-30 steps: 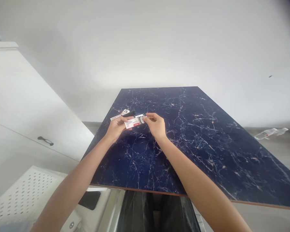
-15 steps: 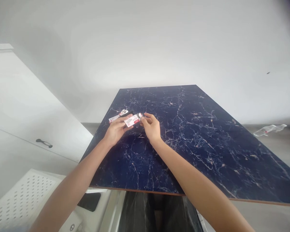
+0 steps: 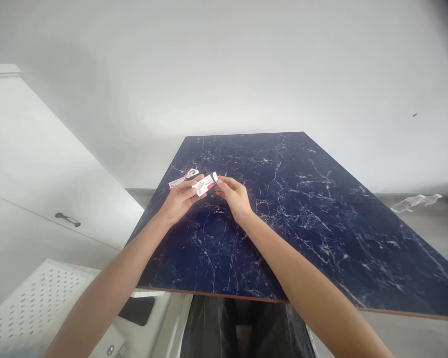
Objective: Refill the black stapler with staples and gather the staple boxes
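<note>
I reach forward with 2 arms, holding a white-and-red box (image 3: 205, 184) above the blue surface (image 3: 302, 223): left grip (image 3: 176, 200) pinching it thumb-up, right grip (image 3: 237, 196) curled, pinching its right end.

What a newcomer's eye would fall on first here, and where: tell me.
The dark-blue, white-veined, marble-patterned tabletop stands out most, spreading across the middle against a pale, plain wall. Over its left part, the left hand holds a white-and-red rectangular box, with the fingertips of the right hand at the box's right end. Past the tabletop's right edge lies a clear, crumpled-looking plastic item.
</note>
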Action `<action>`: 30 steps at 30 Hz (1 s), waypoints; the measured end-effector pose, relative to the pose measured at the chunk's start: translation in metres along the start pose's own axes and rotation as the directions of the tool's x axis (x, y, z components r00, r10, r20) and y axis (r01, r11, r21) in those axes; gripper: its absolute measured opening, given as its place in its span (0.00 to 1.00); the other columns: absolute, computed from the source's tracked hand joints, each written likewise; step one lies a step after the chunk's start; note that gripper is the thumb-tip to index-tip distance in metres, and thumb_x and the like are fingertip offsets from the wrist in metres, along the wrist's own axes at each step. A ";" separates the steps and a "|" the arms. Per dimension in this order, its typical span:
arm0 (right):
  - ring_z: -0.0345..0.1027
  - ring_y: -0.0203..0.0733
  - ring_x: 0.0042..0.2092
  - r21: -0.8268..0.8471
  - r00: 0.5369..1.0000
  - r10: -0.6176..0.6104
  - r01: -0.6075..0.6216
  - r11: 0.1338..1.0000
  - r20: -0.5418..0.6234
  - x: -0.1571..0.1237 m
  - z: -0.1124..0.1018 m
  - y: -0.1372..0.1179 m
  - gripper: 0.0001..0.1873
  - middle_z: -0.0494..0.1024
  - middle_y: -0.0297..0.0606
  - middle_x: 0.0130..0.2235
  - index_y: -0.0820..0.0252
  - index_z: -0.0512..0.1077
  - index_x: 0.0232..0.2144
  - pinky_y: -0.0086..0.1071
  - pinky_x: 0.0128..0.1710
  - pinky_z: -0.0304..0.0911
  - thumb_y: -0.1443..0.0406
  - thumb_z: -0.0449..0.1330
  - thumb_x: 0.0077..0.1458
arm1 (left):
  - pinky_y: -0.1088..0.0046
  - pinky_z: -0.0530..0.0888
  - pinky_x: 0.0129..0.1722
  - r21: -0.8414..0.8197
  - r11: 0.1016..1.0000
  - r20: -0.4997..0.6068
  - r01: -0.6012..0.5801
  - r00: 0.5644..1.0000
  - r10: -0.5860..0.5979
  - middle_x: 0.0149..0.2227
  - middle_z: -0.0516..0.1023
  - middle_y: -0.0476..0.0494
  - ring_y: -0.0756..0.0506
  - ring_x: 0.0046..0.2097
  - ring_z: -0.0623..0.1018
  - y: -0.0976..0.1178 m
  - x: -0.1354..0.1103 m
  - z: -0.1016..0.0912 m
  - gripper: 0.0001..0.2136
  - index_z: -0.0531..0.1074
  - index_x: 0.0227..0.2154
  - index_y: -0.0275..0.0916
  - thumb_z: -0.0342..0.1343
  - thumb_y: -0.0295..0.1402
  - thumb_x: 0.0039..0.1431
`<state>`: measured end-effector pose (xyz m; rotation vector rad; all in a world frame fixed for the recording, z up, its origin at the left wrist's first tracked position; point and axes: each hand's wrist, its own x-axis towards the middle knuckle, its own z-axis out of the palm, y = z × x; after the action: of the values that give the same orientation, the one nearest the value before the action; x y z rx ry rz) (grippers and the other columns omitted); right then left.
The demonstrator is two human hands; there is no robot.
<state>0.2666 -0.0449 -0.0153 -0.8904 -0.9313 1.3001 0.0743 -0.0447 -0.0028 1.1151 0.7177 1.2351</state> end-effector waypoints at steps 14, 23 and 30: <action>0.75 0.38 0.31 -0.100 0.998 0.023 -0.018 0.995 0.050 0.007 -0.007 -0.010 0.12 0.81 0.35 0.32 0.58 0.79 0.37 0.35 0.39 0.74 0.59 0.67 0.50 | 0.68 0.82 0.47 -0.054 0.998 0.057 0.030 0.998 -0.027 0.59 0.77 0.46 0.38 0.57 0.78 0.005 0.003 -0.010 0.08 0.84 0.36 0.45 0.71 0.31 0.53; 0.76 0.39 0.32 -0.080 0.992 0.008 0.002 0.997 0.126 0.003 -0.005 -0.005 0.12 0.82 0.35 0.32 0.58 0.76 0.37 0.36 0.39 0.75 0.60 0.67 0.50 | 0.71 0.83 0.43 -0.030 1.000 0.070 0.007 0.998 -0.004 0.57 0.79 0.45 0.39 0.55 0.80 0.006 0.002 -0.012 0.08 0.84 0.38 0.46 0.70 0.31 0.54; 0.76 0.37 0.35 -0.005 0.986 0.051 -0.051 0.999 0.159 -0.005 0.004 -0.002 0.14 0.82 0.37 0.38 0.57 0.79 0.39 0.37 0.46 0.74 0.56 0.68 0.53 | 0.60 0.79 0.54 0.010 1.000 0.081 -0.020 0.997 0.019 0.60 0.76 0.47 0.36 0.61 0.75 0.001 0.002 -0.010 0.08 0.83 0.38 0.47 0.71 0.34 0.54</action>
<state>0.2636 -0.0503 -0.0125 -0.8248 -1.0395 1.4309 0.0658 -0.0404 -0.0053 1.1765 0.6545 1.1966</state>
